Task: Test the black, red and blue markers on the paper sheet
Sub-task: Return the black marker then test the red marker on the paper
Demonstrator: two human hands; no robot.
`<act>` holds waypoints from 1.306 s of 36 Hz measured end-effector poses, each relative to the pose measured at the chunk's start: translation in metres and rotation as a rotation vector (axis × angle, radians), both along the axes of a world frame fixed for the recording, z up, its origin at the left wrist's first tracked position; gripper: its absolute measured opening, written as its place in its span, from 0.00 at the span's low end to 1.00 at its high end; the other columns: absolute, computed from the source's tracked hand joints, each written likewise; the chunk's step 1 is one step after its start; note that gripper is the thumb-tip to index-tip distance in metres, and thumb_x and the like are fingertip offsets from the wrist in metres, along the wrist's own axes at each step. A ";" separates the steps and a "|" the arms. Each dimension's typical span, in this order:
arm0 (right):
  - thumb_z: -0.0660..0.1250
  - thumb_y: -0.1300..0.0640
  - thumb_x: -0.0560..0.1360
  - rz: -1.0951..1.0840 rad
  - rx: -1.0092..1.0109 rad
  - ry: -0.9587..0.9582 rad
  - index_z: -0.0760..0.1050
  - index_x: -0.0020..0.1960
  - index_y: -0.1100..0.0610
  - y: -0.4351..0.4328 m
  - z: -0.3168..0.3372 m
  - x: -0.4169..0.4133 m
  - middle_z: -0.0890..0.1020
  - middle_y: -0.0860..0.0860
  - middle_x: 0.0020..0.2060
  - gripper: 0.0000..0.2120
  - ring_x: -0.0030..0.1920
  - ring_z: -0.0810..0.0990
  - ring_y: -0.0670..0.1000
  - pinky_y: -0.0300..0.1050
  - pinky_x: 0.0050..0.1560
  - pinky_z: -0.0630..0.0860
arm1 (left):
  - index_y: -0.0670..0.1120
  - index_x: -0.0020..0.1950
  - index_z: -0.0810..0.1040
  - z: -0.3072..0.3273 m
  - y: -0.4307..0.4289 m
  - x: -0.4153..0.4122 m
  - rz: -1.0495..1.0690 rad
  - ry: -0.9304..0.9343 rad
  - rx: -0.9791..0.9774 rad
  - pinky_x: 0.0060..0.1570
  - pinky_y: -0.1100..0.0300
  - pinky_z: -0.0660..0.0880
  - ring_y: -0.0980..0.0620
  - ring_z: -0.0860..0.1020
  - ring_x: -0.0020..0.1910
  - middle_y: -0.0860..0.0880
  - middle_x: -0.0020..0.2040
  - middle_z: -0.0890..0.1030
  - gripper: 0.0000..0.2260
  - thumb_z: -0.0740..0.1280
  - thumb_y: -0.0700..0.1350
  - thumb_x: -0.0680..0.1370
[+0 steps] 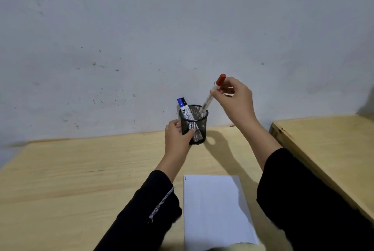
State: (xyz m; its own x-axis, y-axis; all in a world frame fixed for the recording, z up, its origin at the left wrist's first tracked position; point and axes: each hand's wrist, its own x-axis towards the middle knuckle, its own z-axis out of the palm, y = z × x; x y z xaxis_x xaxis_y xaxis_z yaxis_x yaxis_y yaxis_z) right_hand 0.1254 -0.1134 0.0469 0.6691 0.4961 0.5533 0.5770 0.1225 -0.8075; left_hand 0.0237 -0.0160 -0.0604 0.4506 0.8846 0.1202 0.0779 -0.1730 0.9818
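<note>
1. Gripping the black mesh pen holder (193, 127) from its left side is the left hand (176, 136); fingers are curled round the holder wall, thumb across the near face, so the hand is closed on it.
2. The holder is seen standing upright on the wooden table (81, 169), at the far edge, close to the grey wall (162, 27).
3. The right hand (234, 100) is raised above and right of the holder; the red marker (212, 93) is pinched between thumb and fingertips just below its red cap.
4. The red marker is tilted, cap up and to the right, lower end still inside the holder rim on the right side. Whether that end touches the mesh cannot be told, as the view there is blurred.
5. The blue marker (181, 104) and black marker (184, 100) are stood in the left part of the holder, caps up, leaning left, side by side and touching; both caps are on.
6. The paper sheet (214, 208) is laid flat on the near part of the table, between the two forearms, well apart from the holder. One short dark mark is seen at its far left corner; the rest is blank.
7. Both arms are covered by black sleeves (303, 200); a patterned trim is seen on the left cuff.
8. A second wooden surface (323, 143) is placed at the right, just beside the table, with a gap between them.
</note>
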 end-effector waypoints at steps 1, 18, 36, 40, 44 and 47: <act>0.69 0.63 0.71 0.000 0.019 -0.009 0.78 0.46 0.60 -0.007 0.002 -0.004 0.81 0.52 0.43 0.05 0.42 0.78 0.48 0.31 0.41 0.74 | 0.41 0.63 0.69 0.005 -0.003 -0.004 0.019 0.001 0.030 0.37 0.81 0.69 0.59 0.73 0.46 0.48 0.56 0.71 0.22 0.72 0.39 0.72; 0.65 0.63 0.74 0.103 -0.206 -0.155 0.78 0.56 0.59 -0.068 -0.042 -0.073 0.76 0.53 0.45 0.11 0.46 0.77 0.50 0.37 0.49 0.73 | 0.47 0.54 0.80 0.101 -0.071 -0.090 -0.287 -0.045 0.446 0.47 0.72 0.73 0.59 0.79 0.46 0.53 0.48 0.81 0.08 0.66 0.46 0.77; 0.64 0.58 0.75 0.223 -0.453 -0.352 0.79 0.53 0.55 -0.077 -0.055 -0.104 0.74 0.52 0.42 0.09 0.43 0.75 0.49 0.40 0.49 0.75 | 0.45 0.45 0.81 0.077 -0.068 -0.126 -0.263 0.063 0.467 0.38 0.76 0.70 0.67 0.77 0.34 0.52 0.38 0.82 0.02 0.70 0.41 0.74; 0.68 0.58 0.74 0.300 -0.342 -0.108 0.80 0.51 0.50 -0.085 -0.057 -0.101 0.81 0.52 0.44 0.08 0.39 0.76 0.42 0.26 0.36 0.70 | 0.47 0.44 0.80 0.071 -0.070 -0.127 -0.202 -0.022 0.435 0.38 0.73 0.71 0.58 0.77 0.38 0.50 0.39 0.82 0.03 0.68 0.40 0.75; 0.69 0.55 0.73 0.351 -0.352 0.004 0.81 0.54 0.49 -0.094 -0.058 -0.090 0.82 0.50 0.44 0.10 0.39 0.78 0.43 0.29 0.38 0.73 | 0.47 0.44 0.80 0.060 -0.067 -0.131 -0.117 -0.099 0.347 0.45 0.66 0.74 0.56 0.79 0.40 0.54 0.37 0.81 0.03 0.68 0.40 0.75; 0.69 0.58 0.73 0.406 -0.366 0.037 0.81 0.54 0.51 -0.098 -0.059 -0.084 0.83 0.50 0.45 0.10 0.38 0.80 0.45 0.32 0.38 0.73 | 0.45 0.46 0.80 0.052 -0.066 -0.132 -0.093 -0.178 0.247 0.42 0.71 0.74 0.65 0.78 0.34 0.54 0.37 0.81 0.02 0.68 0.39 0.75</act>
State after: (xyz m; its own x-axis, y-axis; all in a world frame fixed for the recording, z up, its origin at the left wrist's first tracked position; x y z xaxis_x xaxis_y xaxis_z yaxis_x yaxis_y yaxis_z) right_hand 0.0414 -0.2116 -0.0123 0.3991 0.8743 0.2763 0.5125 0.0371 -0.8579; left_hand -0.1087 -0.0822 -0.0083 0.4810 0.7748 0.4104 -0.1191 -0.4060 0.9061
